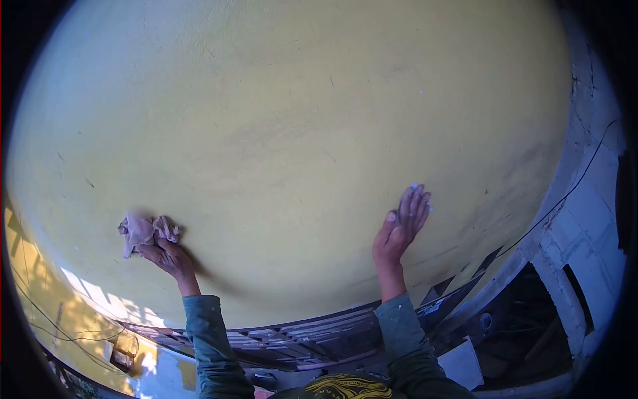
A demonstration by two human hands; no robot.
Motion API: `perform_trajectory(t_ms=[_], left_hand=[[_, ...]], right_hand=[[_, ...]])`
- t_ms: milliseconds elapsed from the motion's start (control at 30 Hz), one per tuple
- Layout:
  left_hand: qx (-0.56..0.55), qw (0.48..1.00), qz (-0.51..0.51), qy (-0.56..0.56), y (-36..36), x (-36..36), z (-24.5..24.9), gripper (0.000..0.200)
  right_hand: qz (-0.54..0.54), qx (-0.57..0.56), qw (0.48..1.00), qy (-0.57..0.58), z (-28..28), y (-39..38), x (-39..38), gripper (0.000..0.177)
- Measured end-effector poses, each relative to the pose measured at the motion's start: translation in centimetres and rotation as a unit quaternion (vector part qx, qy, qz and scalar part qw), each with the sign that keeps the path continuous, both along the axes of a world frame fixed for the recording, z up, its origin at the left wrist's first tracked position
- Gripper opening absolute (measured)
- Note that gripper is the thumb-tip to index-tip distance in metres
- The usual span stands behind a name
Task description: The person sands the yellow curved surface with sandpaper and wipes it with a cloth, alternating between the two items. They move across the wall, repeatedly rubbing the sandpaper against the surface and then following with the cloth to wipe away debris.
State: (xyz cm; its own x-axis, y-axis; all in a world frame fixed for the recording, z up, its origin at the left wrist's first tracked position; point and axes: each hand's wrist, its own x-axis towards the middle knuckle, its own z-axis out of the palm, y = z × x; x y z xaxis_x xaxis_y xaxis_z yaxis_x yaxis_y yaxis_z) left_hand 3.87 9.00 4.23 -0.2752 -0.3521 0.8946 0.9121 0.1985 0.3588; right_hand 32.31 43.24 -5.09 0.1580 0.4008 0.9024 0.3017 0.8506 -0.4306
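A crumpled pinkish-grey rag (pixel 141 231) is in my left hand (pixel 173 259), on the left part of the yellow wall (pixel 299 173). The thumb and fingers close on the rag's lower edge, and a shadow falls beside the wrist. Farther right, my right hand (pixel 401 229) is raised at the same wall, fingers stretched out and thumb apart. Whitish-blue spots show at its fingertips. Faint dark smudges and scratches mark the wall between and above the hands.
Slatted dark bars (pixel 299 346) run along the wall's lower edge. A black cable (pixel 565 197) hangs at the right beside pale blocks (pixel 585 229). At lower left are loose wires and a small box (pixel 124 349). A white panel (pixel 462 364) leans at lower right.
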Motion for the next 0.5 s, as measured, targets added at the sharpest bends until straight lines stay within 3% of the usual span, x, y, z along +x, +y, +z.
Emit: perform_trajectory(t_ms=[100, 167, 200, 233, 300, 333, 367, 433, 500], left_hand=[[0.020, 0.999, 0.000, 0.049, -1.5, -0.4, -3.5, 0.057], [0.046, 0.998, -0.034, -0.004, -3.6, -1.4, -5.7, 0.057], [0.226, 0.932, -0.279, -0.058, -5.7, -3.5, -7.6, 0.053], [0.231, 0.933, -0.271, -0.061, -6.9, -4.7, -9.1, 0.053], [0.146, 0.977, -0.096, -0.120, -8.6, -6.1, -11.9, 0.050], [0.184, 0.969, -0.127, -0.110, -8.8, -6.4, -12.9, 0.049], [0.186, 0.968, -0.120, -0.115, -8.6, -5.8, -13.0, 0.049], [0.134, 0.989, 0.020, -0.065, -7.6, -5.1, -12.7, 0.049], [0.168, 0.981, -0.027, -0.092, -7.9, -6.1, -13.5, 0.050]], right_hand=[[0.033, 0.199, 0.962, -0.186, -5.0, -5.3, -3.2, 0.049], [0.044, 0.192, 0.965, -0.173, -5.0, -3.4, -1.8, 0.048], [0.054, 0.183, 0.969, -0.158, -4.8, -1.6, -0.7, 0.048], [0.032, 0.138, 0.983, -0.119, -4.1, 0.5, 0.5, 0.050], [-0.012, 0.012, 1.000, -0.005, -0.7, 3.3, 2.5, 0.056], [-0.008, -0.070, 0.994, 0.081, 1.1, 3.7, 2.7, 0.060], [-0.002, -0.070, 0.995, 0.073, 1.7, 3.1, 2.1, 0.060], [-0.013, -0.097, 0.988, 0.117, 2.8, 1.5, 0.7, 0.063], [0.011, 0.014, 1.000, 0.001, 2.2, -3.9, -2.5, 0.058]])
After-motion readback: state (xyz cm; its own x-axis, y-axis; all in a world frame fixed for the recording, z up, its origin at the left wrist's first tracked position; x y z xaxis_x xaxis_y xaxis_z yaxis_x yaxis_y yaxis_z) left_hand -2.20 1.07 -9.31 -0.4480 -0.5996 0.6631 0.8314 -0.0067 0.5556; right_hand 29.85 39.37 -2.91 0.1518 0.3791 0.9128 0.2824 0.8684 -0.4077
